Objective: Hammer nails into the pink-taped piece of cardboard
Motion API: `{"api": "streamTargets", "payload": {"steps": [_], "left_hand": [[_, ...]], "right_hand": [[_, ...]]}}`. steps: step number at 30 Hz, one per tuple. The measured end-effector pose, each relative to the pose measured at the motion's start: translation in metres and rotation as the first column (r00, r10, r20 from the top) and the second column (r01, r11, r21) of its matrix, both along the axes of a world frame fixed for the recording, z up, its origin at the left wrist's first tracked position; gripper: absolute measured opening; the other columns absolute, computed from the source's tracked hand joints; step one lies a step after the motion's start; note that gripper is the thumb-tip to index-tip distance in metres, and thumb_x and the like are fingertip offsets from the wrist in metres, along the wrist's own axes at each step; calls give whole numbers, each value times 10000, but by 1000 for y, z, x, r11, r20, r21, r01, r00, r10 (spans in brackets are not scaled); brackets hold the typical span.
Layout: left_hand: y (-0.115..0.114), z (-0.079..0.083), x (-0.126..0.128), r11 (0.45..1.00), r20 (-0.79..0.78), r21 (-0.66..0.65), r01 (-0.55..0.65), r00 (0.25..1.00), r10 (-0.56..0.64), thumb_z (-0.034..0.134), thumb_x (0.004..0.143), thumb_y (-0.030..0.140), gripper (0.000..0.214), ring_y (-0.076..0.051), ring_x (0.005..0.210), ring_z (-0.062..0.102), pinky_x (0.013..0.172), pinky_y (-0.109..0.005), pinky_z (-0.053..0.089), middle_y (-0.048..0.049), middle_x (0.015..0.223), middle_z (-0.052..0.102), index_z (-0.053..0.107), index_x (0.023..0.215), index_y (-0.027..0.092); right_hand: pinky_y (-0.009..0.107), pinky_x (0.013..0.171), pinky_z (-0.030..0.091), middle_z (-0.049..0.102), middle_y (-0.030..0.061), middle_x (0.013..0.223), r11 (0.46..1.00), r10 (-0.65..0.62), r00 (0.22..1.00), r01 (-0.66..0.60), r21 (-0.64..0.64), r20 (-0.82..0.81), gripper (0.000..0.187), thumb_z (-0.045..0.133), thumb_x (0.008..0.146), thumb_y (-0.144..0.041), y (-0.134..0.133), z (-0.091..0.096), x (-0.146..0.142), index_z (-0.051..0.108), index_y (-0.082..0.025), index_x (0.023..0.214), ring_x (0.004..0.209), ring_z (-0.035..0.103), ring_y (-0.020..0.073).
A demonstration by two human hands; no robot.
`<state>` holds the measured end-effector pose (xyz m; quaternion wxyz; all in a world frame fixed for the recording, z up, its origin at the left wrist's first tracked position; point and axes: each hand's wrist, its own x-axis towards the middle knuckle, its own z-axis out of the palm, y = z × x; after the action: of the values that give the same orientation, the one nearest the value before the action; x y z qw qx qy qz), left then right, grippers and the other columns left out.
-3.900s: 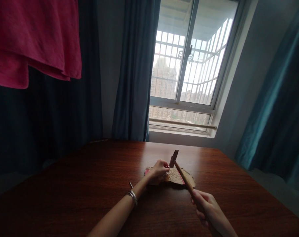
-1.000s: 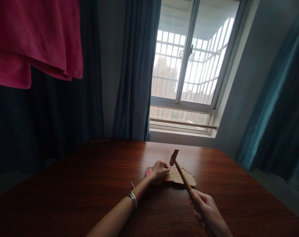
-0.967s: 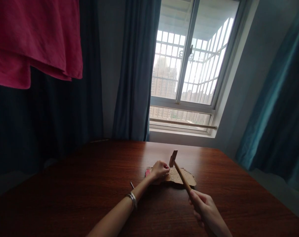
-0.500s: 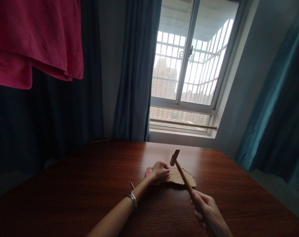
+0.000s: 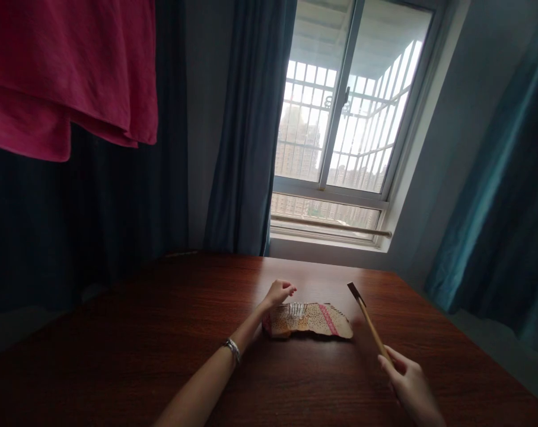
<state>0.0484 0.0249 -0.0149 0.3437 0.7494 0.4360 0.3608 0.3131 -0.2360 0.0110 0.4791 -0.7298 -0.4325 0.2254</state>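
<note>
A flat piece of brown cardboard [image 5: 311,320] with many small holes and a pink stripe lies on the wooden table [image 5: 130,350]. A row of thin nails [image 5: 293,308] stands upright in it. My left hand [image 5: 278,292] hovers just above the cardboard's far left end, fingers loosely apart, holding nothing. My right hand [image 5: 406,382] grips the wooden handle of a small hammer [image 5: 362,308], whose head is raised to the right of the cardboard, away from the nails.
A window with a barred balcony [image 5: 340,124] lies beyond the table's far edge, flanked by blue curtains [image 5: 246,130]. A red cloth [image 5: 64,65] hangs at the upper left. A silver bracelet [image 5: 232,350] is on my left wrist.
My left hand let go of the nail and lifted off the cardboard. The hammer swung away to the right of the nails. The cardboard now shows uncovered.
</note>
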Motion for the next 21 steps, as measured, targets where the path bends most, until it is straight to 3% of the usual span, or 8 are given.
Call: {"api": "streamTargets", "payload": {"steps": [3, 7, 10, 13, 21], "left_hand": [[8, -3, -11, 992, -74, 46, -114, 990, 117, 514, 704, 345, 334, -163, 691, 594, 632, -226, 413, -68, 706, 685, 717, 784, 92], [5, -8, -19, 1000, -186, -2, -5, 983, 4, 579, 647, 334, 323, -170, 663, 592, 604, -234, 407, -76, 696, 693, 733, 795, 92], [0, -10, -20, 996, -202, -43, 82, 975, -89, 606, 618, 333, 334, -168, 642, 581, 571, -229, 388, -79, 684, 689, 737, 796, 82], [-2, -12, -18, 994, -204, -59, 97, 973, -107, 607, 613, 327, 342, -157, 628, 562, 561, -225, 375, -72, 694, 686, 737, 810, 80], [1, -22, -18, 992, -160, -57, 111, 980, -118, 588, 641, 332, 351, -107, 557, 471, 511, -199, 308, -27, 623, 639, 736, 844, 86]], "right_hand": [[282, 616, 485, 733, 96, 796, 995, -65, 978, 79, -61, 197, 479, 558, 648, -485, -3, -2, 21, 699, -139, 947, 765, 667, 276], [284, 728, 474, 728, 104, 902, 982, -35, 944, 94, -166, 329, 463, 514, 689, -448, -5, -11, 43, 689, -161, 1007, 897, 654, 292], [294, 747, 469, 716, 113, 956, 967, 12, 935, 79, -241, 356, 502, 477, 723, -432, -3, -19, 52, 650, -145, 1097, 932, 644, 291], [299, 729, 472, 713, 109, 972, 953, 44, 928, 72, -295, 369, 493, 479, 726, -426, -2, -26, 57, 652, -162, 1105, 932, 645, 292], [316, 692, 478, 723, 99, 935, 953, 53, 900, 83, -290, 432, 466, 488, 730, -424, -1, -39, 60, 665, -187, 1090, 886, 658, 297]]}}
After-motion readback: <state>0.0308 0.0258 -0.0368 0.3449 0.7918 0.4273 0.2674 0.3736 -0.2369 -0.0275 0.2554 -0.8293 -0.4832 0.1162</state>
